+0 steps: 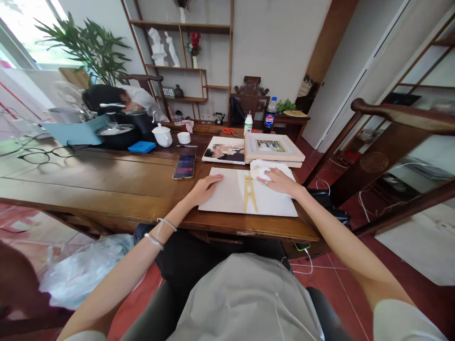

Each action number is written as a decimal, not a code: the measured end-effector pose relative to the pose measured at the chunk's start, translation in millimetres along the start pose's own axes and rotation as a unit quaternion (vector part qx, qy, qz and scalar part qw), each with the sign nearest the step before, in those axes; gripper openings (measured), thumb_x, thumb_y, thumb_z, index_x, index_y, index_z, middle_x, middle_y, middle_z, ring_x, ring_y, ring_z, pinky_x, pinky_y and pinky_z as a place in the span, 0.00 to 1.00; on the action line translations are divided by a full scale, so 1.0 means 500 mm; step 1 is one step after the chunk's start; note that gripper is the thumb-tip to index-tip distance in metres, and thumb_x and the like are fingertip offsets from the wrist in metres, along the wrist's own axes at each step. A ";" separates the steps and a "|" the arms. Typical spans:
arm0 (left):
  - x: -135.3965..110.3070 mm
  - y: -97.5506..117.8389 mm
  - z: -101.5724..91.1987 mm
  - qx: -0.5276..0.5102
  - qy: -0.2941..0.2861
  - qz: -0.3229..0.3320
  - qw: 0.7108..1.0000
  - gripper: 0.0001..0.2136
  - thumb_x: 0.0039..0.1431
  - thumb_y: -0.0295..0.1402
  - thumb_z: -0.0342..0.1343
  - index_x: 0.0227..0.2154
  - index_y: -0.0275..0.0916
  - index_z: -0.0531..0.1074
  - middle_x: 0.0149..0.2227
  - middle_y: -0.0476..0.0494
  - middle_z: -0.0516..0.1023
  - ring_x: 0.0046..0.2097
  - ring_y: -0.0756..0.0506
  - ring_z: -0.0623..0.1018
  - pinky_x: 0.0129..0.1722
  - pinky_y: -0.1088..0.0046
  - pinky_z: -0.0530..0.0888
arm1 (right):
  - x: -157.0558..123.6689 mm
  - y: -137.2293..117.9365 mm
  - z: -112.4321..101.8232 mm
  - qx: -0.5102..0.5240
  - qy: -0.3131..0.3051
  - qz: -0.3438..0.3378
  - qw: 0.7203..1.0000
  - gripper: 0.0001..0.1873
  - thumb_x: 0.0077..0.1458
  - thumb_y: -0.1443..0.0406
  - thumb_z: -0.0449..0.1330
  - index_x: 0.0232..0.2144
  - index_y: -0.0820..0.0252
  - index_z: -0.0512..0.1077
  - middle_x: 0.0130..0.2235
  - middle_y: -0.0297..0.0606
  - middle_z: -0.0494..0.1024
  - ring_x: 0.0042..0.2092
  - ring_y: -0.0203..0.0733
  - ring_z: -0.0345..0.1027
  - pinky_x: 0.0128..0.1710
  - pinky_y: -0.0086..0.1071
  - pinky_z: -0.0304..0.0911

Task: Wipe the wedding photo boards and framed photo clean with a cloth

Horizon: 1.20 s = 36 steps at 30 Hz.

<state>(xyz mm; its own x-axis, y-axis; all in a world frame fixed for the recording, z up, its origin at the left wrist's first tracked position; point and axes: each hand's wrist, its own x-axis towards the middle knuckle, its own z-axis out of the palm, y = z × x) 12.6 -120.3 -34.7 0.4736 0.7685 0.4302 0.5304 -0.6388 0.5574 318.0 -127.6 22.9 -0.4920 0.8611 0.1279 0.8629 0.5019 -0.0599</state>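
Note:
A flat white board (227, 196) lies near the table's front edge, with a yellowish A-shaped piece (250, 195) down its middle. My left hand (208, 187) rests on the board's left edge, fingers stretched out and holding nothing. Over at the upper right corner, my right hand (279, 181) presses a bunched white cloth (261, 169) against the board, its fingers curled into the fabric. Just behind the board are a photo print (223, 149) showing people and a stack of pale picture frames (300, 156); the cloth touches or nearly touches the frames.
Left of the board lies a phone (184, 166). Farther back are a blue box (142, 147), a white teapot (162, 136), a small white cup (184, 138), red-handled pliers (230, 131), a white bottle (248, 123) and a cola bottle (270, 116). A person (142, 97) leans over at the far left.

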 end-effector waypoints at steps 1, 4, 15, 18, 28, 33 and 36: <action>0.000 0.000 0.000 0.000 0.000 0.000 1.000 0.19 0.61 0.33 0.43 0.50 0.35 0.71 0.56 0.41 0.71 0.58 0.42 0.69 0.61 0.62 0.62 | 0.012 0.004 0.002 -0.006 -0.003 0.009 1.000 0.23 0.63 0.54 0.43 0.36 0.64 0.71 0.47 0.52 0.74 0.51 0.56 0.65 0.51 0.45 0.56; 0.001 -0.001 0.001 0.001 0.001 0.001 1.000 0.19 0.61 0.33 0.43 0.50 0.35 0.71 0.56 0.41 0.71 0.58 0.42 0.69 0.61 0.61 0.62 | 0.009 0.000 0.010 -0.022 0.001 0.005 1.000 0.22 0.63 0.56 0.43 0.35 0.64 0.71 0.48 0.53 0.73 0.51 0.56 0.65 0.52 0.47 0.54; 0.000 -0.008 0.002 -0.005 0.006 0.001 1.000 0.18 0.60 0.31 0.43 0.50 0.36 0.71 0.55 0.42 0.71 0.57 0.43 0.70 0.60 0.62 0.62 | -0.228 -0.143 -0.088 0.051 -0.127 -0.057 0.989 0.11 0.51 0.71 0.51 0.31 0.59 0.72 0.62 0.41 0.59 0.64 0.52 0.45 0.59 0.44 0.50; 0.001 -0.008 0.002 -0.004 0.008 0.002 1.000 0.18 0.60 0.32 0.43 0.50 0.34 0.71 0.55 0.40 0.71 0.57 0.43 0.70 0.60 0.62 0.63 | -0.192 -0.120 -0.089 0.073 -0.138 -0.009 0.988 0.11 0.56 0.64 0.49 0.34 0.59 0.72 0.52 0.46 0.71 0.55 0.53 0.62 0.51 0.42 0.58; 0.001 -0.008 0.003 0.000 0.002 0.008 1.000 0.18 0.61 0.33 0.43 0.50 0.34 0.71 0.55 0.39 0.71 0.58 0.43 0.69 0.60 0.62 0.62 | 0.046 -0.031 0.026 0.030 0.012 0.031 0.999 0.20 0.63 0.56 0.44 0.35 0.63 0.70 0.45 0.50 0.74 0.53 0.55 0.61 0.53 0.46 0.52; 0.001 -0.009 0.004 0.002 -0.001 0.009 1.000 0.19 0.61 0.32 0.43 0.50 0.33 0.71 0.55 0.38 0.71 0.58 0.43 0.69 0.60 0.61 0.62 | -0.003 -0.075 0.015 -0.014 -0.013 -0.027 0.999 0.13 0.60 0.66 0.49 0.40 0.66 0.72 0.54 0.55 0.68 0.60 0.56 0.53 0.55 0.50 0.51; 0.001 -0.008 0.004 0.005 0.000 0.006 1.000 0.19 0.61 0.32 0.43 0.50 0.33 0.71 0.55 0.38 0.71 0.58 0.43 0.69 0.60 0.62 0.62 | -0.077 -0.139 -0.005 -0.021 -0.031 -0.077 0.996 0.12 0.52 0.72 0.52 0.36 0.64 0.74 0.62 0.51 0.59 0.63 0.58 0.46 0.57 0.54 0.49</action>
<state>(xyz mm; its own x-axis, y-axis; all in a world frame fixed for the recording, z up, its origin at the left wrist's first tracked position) 12.0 -117.4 -38.1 0.4798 0.7606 0.4373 0.5310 -0.6485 0.5454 277.5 -196.0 24.7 -0.6234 0.7788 0.0702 0.7806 0.6251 -0.0026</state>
